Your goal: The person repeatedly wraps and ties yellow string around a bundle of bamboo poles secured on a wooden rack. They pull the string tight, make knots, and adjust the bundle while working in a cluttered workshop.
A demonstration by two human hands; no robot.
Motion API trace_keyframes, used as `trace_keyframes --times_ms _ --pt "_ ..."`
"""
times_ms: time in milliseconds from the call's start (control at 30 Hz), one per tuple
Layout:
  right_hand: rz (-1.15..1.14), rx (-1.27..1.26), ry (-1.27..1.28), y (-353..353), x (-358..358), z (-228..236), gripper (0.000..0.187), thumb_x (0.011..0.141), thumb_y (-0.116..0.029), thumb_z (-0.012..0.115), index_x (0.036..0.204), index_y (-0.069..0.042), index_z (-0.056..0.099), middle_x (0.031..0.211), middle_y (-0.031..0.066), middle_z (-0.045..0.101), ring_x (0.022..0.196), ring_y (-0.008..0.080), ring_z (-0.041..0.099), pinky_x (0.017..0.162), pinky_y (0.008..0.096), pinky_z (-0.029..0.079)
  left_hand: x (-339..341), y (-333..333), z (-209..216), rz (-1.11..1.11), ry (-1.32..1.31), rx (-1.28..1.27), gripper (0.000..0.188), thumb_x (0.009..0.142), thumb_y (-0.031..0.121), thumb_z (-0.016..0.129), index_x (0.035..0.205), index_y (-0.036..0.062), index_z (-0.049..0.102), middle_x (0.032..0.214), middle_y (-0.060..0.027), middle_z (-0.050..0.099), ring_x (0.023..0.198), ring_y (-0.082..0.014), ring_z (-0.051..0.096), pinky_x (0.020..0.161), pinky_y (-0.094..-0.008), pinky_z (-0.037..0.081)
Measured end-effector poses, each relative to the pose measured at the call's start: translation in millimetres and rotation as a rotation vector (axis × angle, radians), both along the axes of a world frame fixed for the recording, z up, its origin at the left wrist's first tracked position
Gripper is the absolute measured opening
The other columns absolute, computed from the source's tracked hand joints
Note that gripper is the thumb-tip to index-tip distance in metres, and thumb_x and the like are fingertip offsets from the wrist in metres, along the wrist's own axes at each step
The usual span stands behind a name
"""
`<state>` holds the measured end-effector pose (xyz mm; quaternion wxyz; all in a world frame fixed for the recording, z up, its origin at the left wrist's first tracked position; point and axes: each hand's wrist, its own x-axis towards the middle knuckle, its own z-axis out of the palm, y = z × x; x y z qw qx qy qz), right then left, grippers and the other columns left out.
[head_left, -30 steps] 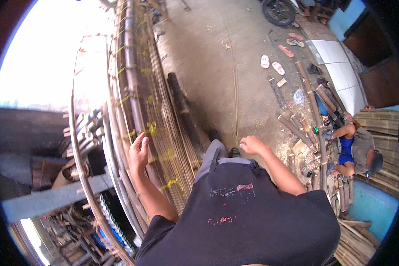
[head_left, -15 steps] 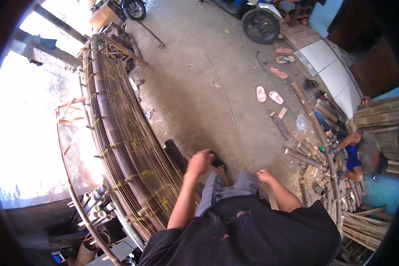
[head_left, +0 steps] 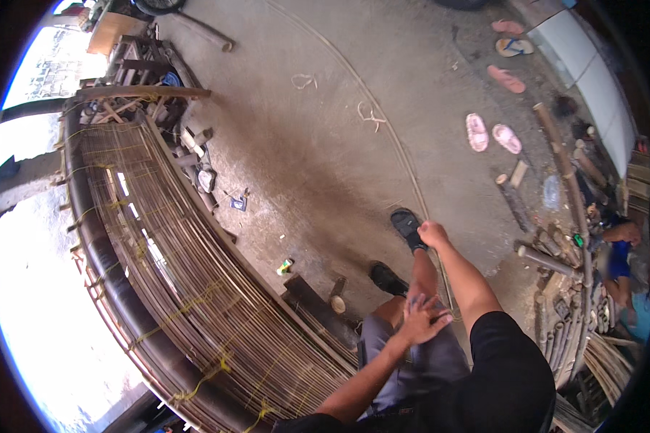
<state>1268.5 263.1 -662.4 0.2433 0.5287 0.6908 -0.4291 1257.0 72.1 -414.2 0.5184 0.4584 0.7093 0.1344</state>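
Observation:
Across the concrete floor a long, thin tan strip, probably split bamboo (head_left: pixel 383 119), curves from the far edge toward my legs. My right hand (head_left: pixel 432 234) is closed in a fist where the strip passes, and the strip shows both above and below it. My left hand (head_left: pixel 424 322) holds nothing; its fingers are spread above my lap, near the strip's near stretch. On my feet are black sandals (head_left: pixel 406 225).
To the left stands a rack of thin bamboo slats (head_left: pixel 188 245) tied with yellow cord along a dark pole (head_left: pixel 108 249). Pink slippers (head_left: pixel 477 133) lie ahead right. Bamboo pieces (head_left: pixel 549 261) are heaped at right, near a seated person (head_left: pixel 617 267).
My view has swung, the rack showing wider at left. My right hand has reached forward onto the strip. My left hand has moved right and down over my lap, its fingers now spread.

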Motion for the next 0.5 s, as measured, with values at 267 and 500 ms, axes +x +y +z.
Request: trace_keyframes --times_ms 267,500 --pt "0.017 0.105 -0.303 55 -67 -256 0.054 0.089 -0.041 0.063 0.135 -0.014 0.053 0.131 0.025 0.057 0.122 0.0429 0.053 0.101 0.0509 0.045 -24 30 -66 0.335 -0.055 0.042 0.041 0.093 0.034 0.054 0.127 0.0147 0.063 0.136 -0.0017 0.057 0.138 -0.0271 0.038 0.113 -0.0579 0.017" --pt "0.155 0.111 -0.263 43 -59 -267 0.032 0.096 -0.027 0.051 0.123 -0.013 0.056 0.127 0.0229 0.056 0.124 0.0414 0.05 0.095 0.0544 0.046 -37 22 -76 0.34 -0.078 0.066 0.04 0.092 0.031 0.056 0.128 0.0141 0.061 0.142 -0.0031 0.051 0.14 -0.0277 0.035 0.114 -0.0595 0.014"
